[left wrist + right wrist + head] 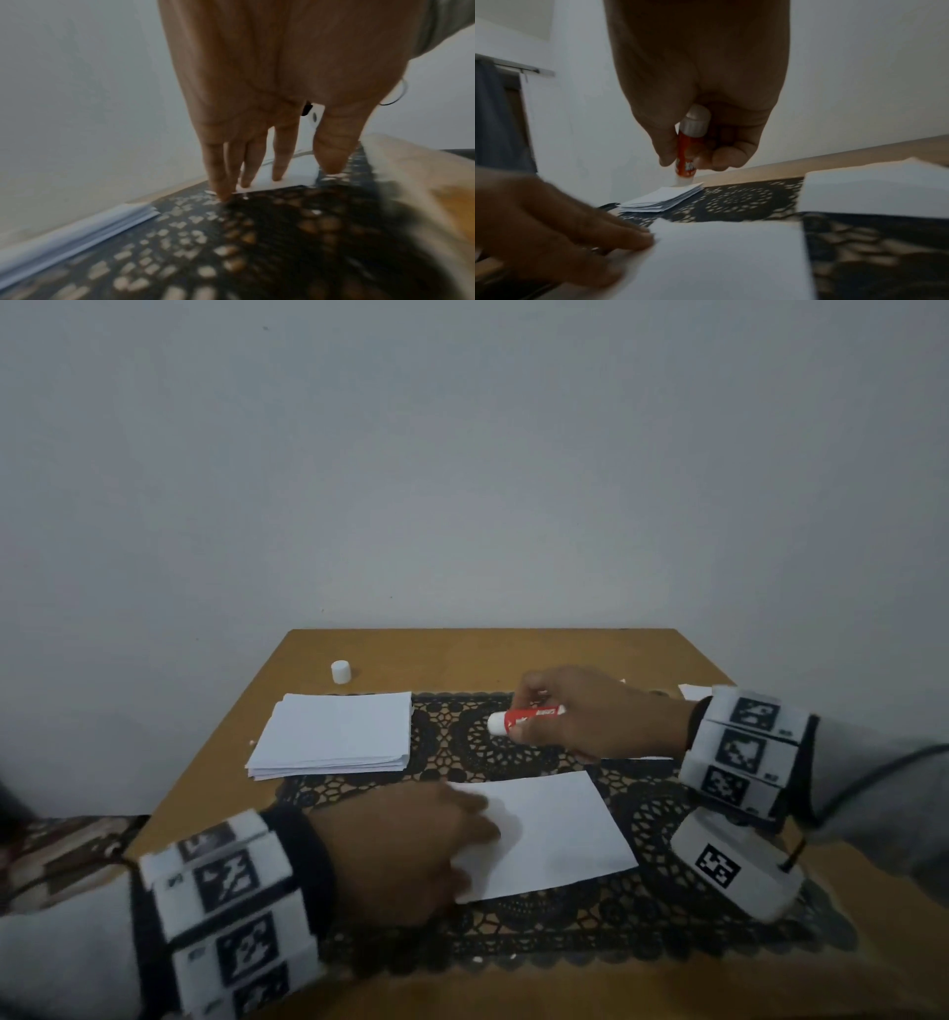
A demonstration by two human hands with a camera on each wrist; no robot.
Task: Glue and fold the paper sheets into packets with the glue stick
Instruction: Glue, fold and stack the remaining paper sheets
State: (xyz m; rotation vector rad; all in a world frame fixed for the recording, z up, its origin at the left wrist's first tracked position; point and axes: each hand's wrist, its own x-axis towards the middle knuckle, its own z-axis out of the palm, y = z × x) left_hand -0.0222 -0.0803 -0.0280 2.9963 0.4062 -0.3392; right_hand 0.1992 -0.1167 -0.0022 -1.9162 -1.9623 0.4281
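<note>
The glue stick (524,717) lay sideways, uncapped, gripped in the curled fingers of the right hand (590,711) above the black lace mat (565,922). The left hand (411,850) pressed straight fingers (279,154) on the single paper sheet (554,834). A paper stack (334,734) and white cap (340,671) sat farther back.

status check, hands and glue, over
Left hand flat on paper sheet. Right hand grips uncapped glue stick, off the sheet. Nothing blocking.
</note>
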